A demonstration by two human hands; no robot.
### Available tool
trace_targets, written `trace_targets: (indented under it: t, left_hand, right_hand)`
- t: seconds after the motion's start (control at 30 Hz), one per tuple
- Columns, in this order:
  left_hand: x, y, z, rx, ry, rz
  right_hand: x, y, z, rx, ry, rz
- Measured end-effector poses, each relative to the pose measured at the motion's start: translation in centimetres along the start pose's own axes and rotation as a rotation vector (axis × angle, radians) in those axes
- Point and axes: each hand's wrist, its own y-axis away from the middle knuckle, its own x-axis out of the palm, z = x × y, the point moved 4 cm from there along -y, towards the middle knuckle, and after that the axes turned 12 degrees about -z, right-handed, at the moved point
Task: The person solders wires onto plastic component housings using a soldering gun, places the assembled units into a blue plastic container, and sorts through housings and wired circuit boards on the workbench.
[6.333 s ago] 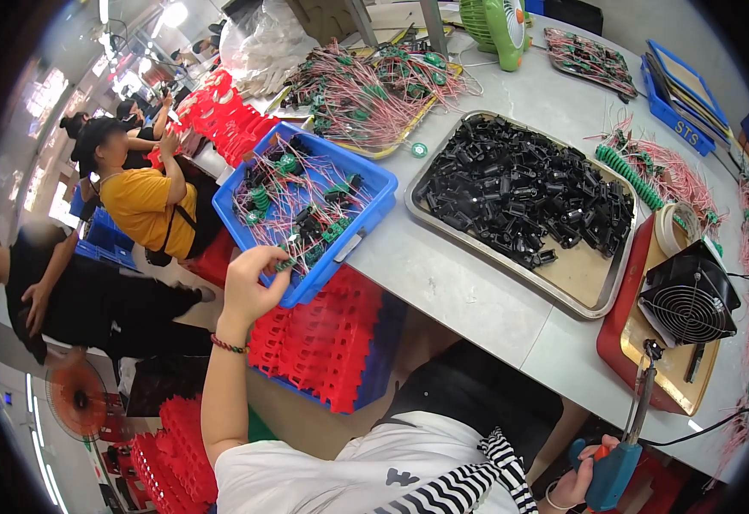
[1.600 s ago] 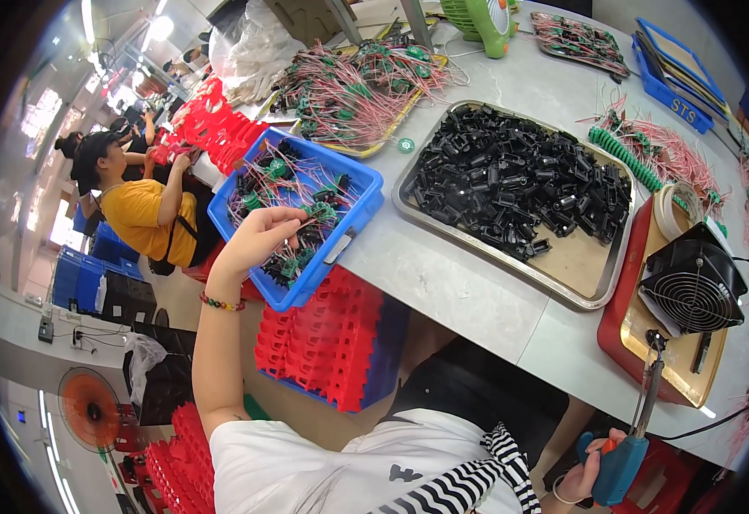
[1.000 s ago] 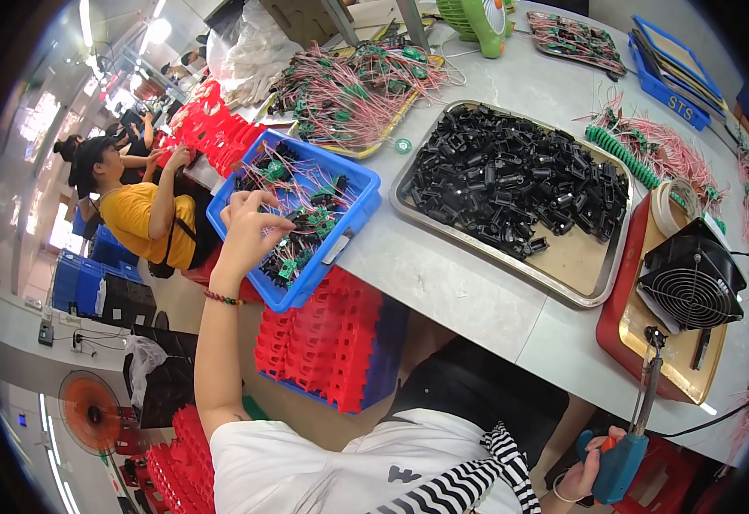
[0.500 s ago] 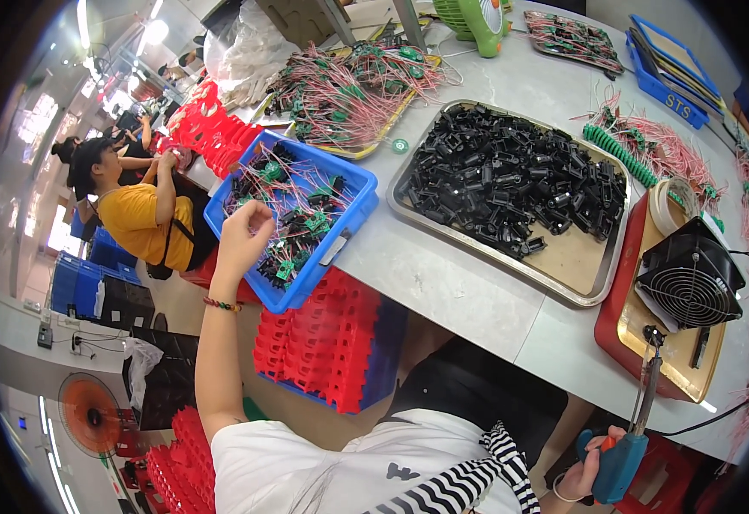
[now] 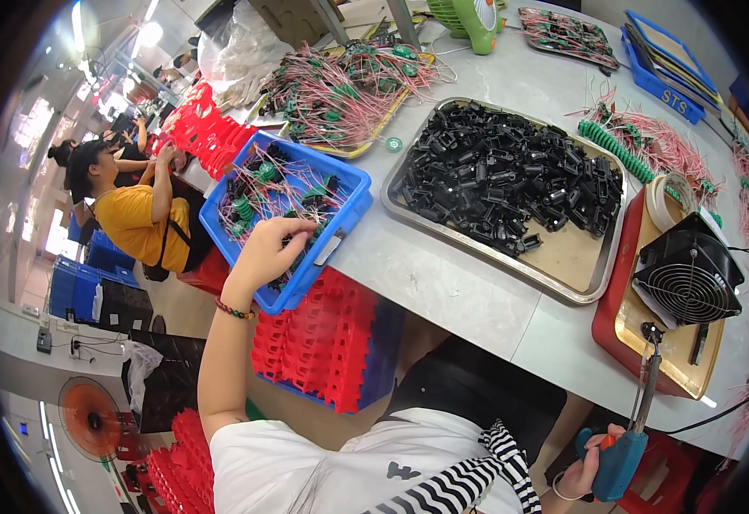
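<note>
Above the right side of a blue plastic tray [image 5: 340, 224] is my left hand [image 5: 270, 250], palm down. Its fingers are bent, with a gap between thumb and forefinger and nothing visible in them. Black plastic parts, green circuit boards [image 5: 265, 172] and thin red and white wires fill the tray. Low on the right, my right hand [image 5: 582, 473] grips the blue handle of a soldering gun [image 5: 620, 468]. Its metal shaft points up to the gold inside of a red tin tray [image 5: 612, 330], beside a small black fan [image 5: 692, 274].
A metal tray [image 5: 593, 295] of black plastic housings [image 5: 512, 176] stands mid-table. Wired boards [image 5: 332, 94] are heaped behind the blue tray. A green fan [image 5: 470, 21] stands at the back. Red plastic trays [image 5: 314, 338] are stacked below the table edge. A person in yellow [image 5: 139, 218] sits left.
My left hand has moved right and slightly down across the blue tray, and its fingers reach out further to the right. The right hand and soldering gun stay where they were.
</note>
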Motion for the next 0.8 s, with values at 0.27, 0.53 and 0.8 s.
trace_targets:
  t: [0.27,0.53,0.8]
  left_hand:
    - [-0.3,-0.1,0.5,-0.13,0.094,0.073]
    - [-3.0,-4.3,-4.6,0.033,0.093,-0.21]
    - [5.1,-11.0,-15.3,0.411,0.202,0.032]
  right_hand:
    - [0.5,-0.2,0.1,0.011,-0.008,-0.023]
    - [1.4,-0.5,3.0,-0.036,-0.102,0.153]
    - [1.8,-1.4,3.2,-0.096,-0.128,0.181]
